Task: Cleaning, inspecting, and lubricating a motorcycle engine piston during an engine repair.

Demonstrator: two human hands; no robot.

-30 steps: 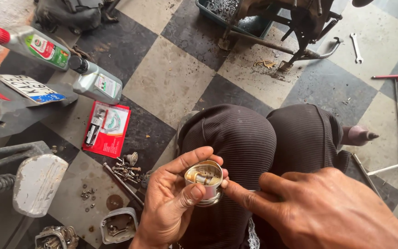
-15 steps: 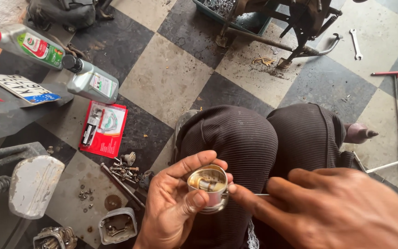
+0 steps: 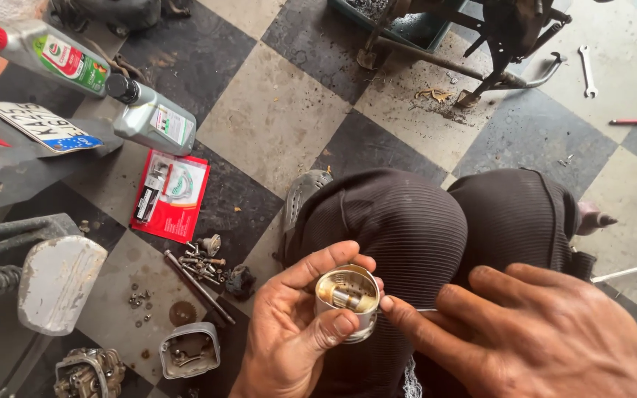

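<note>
Above the knees, the left hand [image 3: 293, 332] cups an open-ended metal piston [image 3: 346, 301] while the right hand [image 3: 525, 335] pinches a thin wire tool [image 3: 427, 310] at its rim, and a slip could drop the piston toward the loose bolts [image 3: 202, 259] beside the knees.

piston [image 3: 346, 298]: bare metal, dull sheen, brassy grime inside. Beside it, trousers [image 3: 407, 228]: ribbed dark cloth. Floor tiles [image 3: 274, 118] beyond it: matt, gritty.
</note>
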